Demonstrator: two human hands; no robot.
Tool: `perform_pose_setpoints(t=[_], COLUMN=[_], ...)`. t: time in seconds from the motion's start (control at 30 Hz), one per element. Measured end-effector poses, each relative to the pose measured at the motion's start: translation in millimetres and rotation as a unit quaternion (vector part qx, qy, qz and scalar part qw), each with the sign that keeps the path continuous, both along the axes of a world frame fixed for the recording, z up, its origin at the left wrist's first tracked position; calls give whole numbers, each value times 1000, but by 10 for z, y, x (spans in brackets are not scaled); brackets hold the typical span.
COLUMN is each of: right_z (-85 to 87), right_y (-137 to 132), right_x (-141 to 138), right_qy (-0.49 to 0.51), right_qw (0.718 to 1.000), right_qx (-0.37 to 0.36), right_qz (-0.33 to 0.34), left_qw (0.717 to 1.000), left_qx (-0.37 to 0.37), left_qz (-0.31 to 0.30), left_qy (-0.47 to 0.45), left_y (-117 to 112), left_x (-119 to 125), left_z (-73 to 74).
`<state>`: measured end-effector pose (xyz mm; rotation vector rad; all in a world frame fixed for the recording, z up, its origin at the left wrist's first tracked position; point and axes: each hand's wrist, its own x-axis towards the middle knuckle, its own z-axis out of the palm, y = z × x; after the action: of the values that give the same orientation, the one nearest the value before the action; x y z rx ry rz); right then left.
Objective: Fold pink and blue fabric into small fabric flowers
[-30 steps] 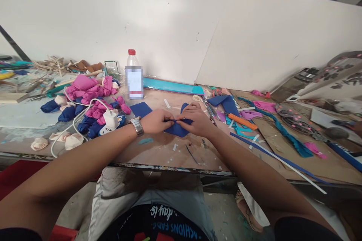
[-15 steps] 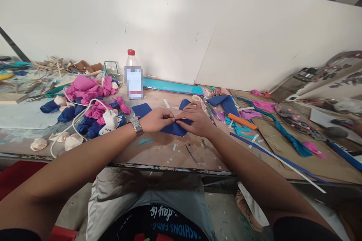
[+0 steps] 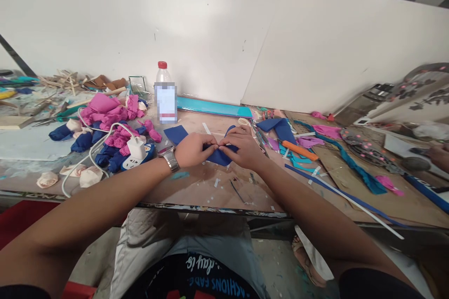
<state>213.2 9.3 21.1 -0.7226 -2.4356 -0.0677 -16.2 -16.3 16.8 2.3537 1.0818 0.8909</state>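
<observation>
Over the middle of the bench (image 3: 196,191), a blue piece (image 3: 219,157) lies directly between the left hand (image 3: 193,149) and the right hand (image 3: 242,145), neither nearer, as both pinch it between thumb and fingers, tips nearly meeting. Its visible part spreads below the thumbs, toward the bench's front edge; fingers cover the rest, so its long axis cannot be told.

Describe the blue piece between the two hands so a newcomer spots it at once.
Along the white wall runs a worktable; find where the left hand and right hand meet over it. The dark blue piece is pinched at their fingertips. Unlike the flat blue piece lying beyond the left wrist, this one is held.
</observation>
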Motion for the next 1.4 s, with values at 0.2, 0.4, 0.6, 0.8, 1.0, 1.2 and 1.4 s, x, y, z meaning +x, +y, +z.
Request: perform_pose_setpoints(t=[0.2, 0.4, 0.6, 0.8, 1.0, 1.2, 1.4], right_z=[16, 5, 18, 47, 56, 46, 55], right_y=[-17, -8, -23, -40, -49, -23, -22], right_x=[-10, -4, -10, -19, -26, -5, -20], right_qy=[-3, -4, -1, -16, -11, -46, -57], right_qw=[1000, 999, 999, 998, 999, 998, 998], right_qx=[-18, -32, -40, -54, -52, -33, -20], right_qz=[-4, 0, -6, -6, -8, 0, 3], left_qw=[997, 996, 993, 991, 990, 991, 993], left_qx=[56, 71, 90, 102, 102, 95, 81], left_qz=[17, 18, 22, 21, 29, 30, 32], left_qy=[50, 54, 66, 89, 97, 89, 78], left_y=[-6, 13, 11, -9, -7, 8, -8], left_x=[6, 1, 12, 21, 15, 14, 38], left_z=[-18, -50, -59, -54, -26, -54, -53])
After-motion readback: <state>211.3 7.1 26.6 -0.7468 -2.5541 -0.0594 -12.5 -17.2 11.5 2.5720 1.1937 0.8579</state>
